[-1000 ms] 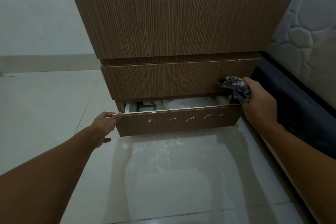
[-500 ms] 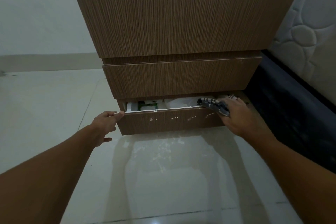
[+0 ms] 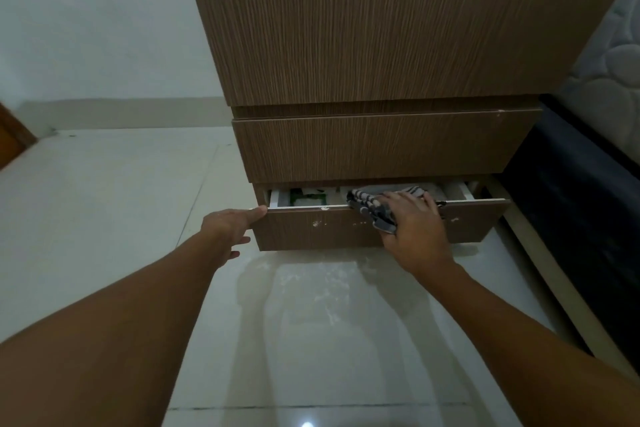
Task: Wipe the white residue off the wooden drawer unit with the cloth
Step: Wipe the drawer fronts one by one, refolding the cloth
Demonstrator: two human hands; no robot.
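Observation:
The wooden drawer unit [image 3: 381, 45] stands ahead with its bottom drawer [image 3: 311, 230] pulled slightly out. White residue spots [image 3: 316, 224] dot the drawer's front and top edge. My right hand [image 3: 414, 224] presses a grey striped cloth [image 3: 370, 206] against the top edge and front of that drawer, near its middle. My left hand [image 3: 230, 225] rests on the drawer's left corner, thumb on the top edge, fingers loosely curled.
Inside the drawer lie a green packet [image 3: 308, 198] and white papers. A dark bed frame [image 3: 571, 184] and quilted mattress [image 3: 613, 80] stand right of the unit. The glossy tiled floor [image 3: 104, 201] carries white smears [image 3: 325, 288] below the drawer.
My right hand with the cloth has slid left along the drawer's top edge, from the right end to the middle. The left hand has stayed at the left corner.

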